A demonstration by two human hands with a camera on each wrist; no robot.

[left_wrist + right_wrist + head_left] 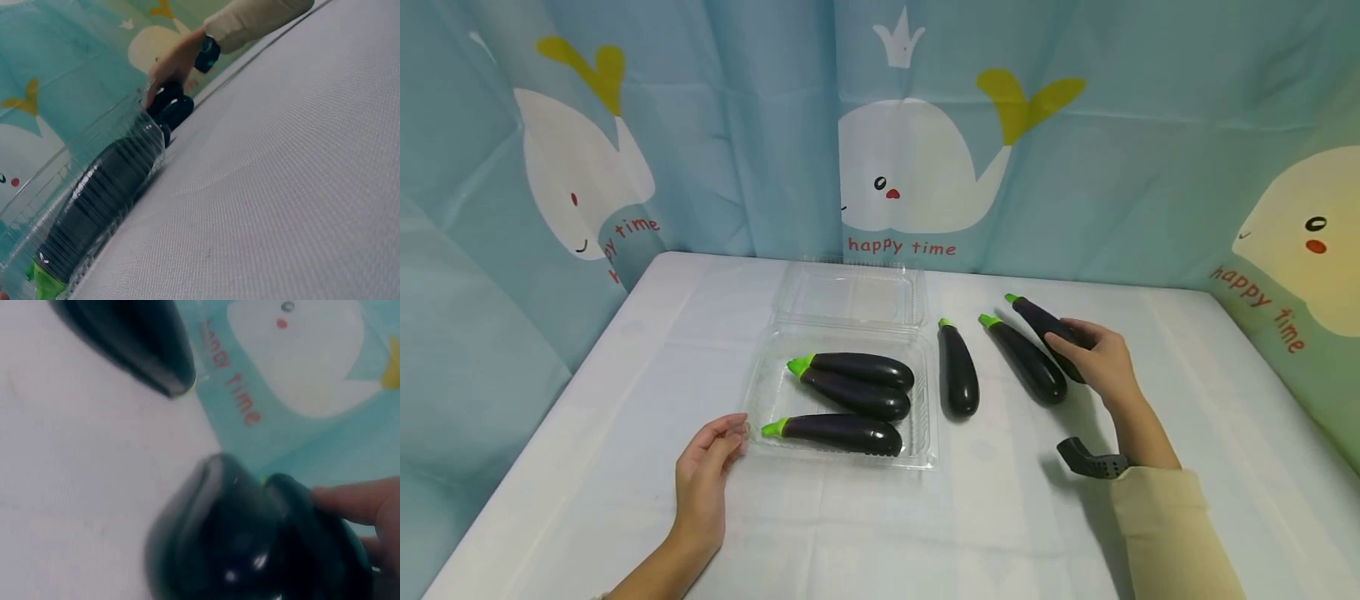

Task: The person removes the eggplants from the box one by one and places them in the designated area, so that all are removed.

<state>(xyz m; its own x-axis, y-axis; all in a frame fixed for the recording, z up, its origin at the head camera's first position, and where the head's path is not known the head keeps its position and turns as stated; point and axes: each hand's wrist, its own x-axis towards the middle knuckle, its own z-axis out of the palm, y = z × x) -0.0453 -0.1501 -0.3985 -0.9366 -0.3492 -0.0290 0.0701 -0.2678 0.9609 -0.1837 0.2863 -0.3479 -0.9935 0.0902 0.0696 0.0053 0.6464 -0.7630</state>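
My right hand grips the rightmost eggplant around its body, thumb on the near side. Just left of it lies another eggplant, close alongside; both bulge large in the right wrist view, where the fingers lie on the held eggplant. My left hand pinches the left edge of a clear plastic clamshell box. Inside the box are three dark eggplants with green stems: a back one, a middle one and a front one.
A third loose eggplant lies between the box and the right-hand pair. The box's clear lid lies folded back toward the curtain. A white cloth covers the table. A dark wrist strap sits at the right sleeve.
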